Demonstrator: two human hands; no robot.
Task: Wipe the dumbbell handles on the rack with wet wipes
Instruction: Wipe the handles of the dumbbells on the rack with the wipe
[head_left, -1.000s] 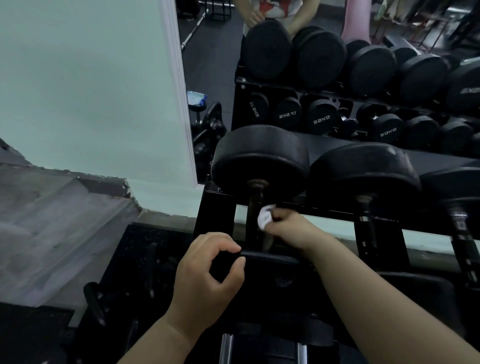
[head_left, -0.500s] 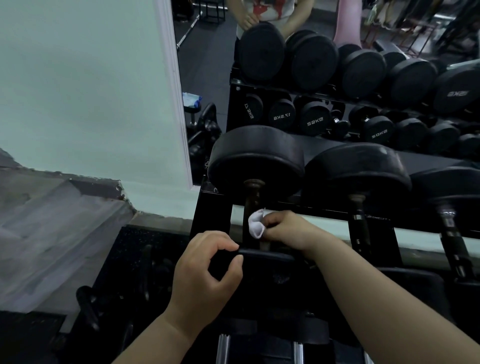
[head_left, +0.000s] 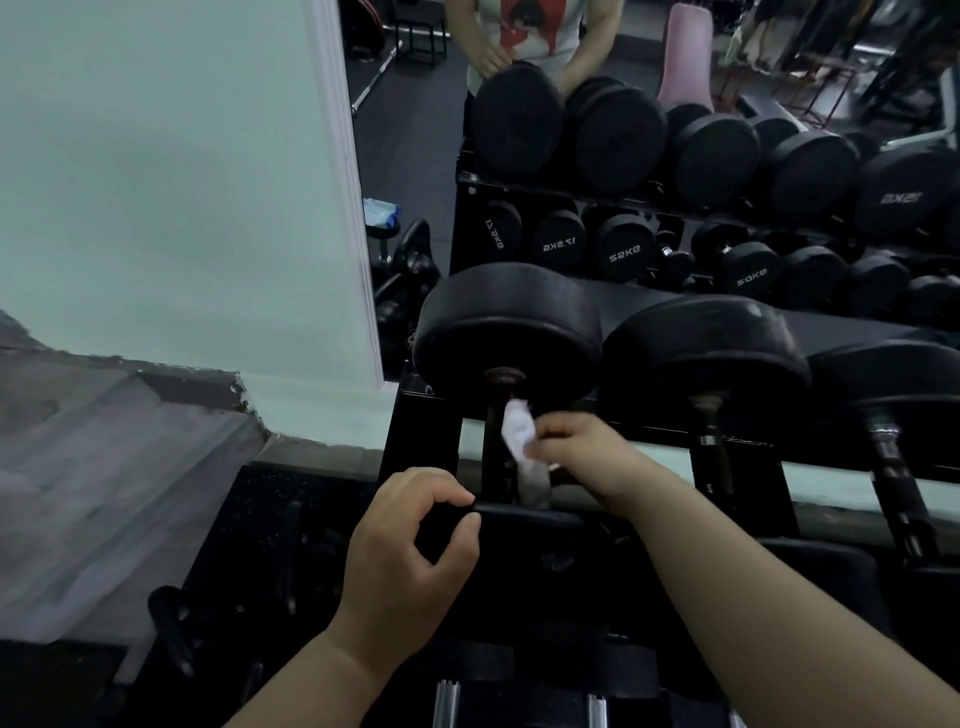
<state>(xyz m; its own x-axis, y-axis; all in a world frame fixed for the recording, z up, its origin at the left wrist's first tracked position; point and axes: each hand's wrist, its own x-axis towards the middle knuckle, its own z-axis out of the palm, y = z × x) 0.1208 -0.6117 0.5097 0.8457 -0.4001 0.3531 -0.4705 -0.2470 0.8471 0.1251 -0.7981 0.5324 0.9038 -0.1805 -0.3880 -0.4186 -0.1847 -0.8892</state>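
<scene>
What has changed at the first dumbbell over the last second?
The right hand, still pinching the wet wipe, slid it leftward across the handle, then slightly up toward the far head. More of the wipe now shows. The left hand stayed curled on the near head, and the dumbbell has not shifted on the rack.

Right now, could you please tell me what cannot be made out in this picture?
Head view:
- Handle: its right side is covered by the wet wipe and right hand.
- Near dumbbell head, gripped by the left hand: too dark to show any marking.
- Rightmost dumbbell: cut off by the frame edge.
</scene>
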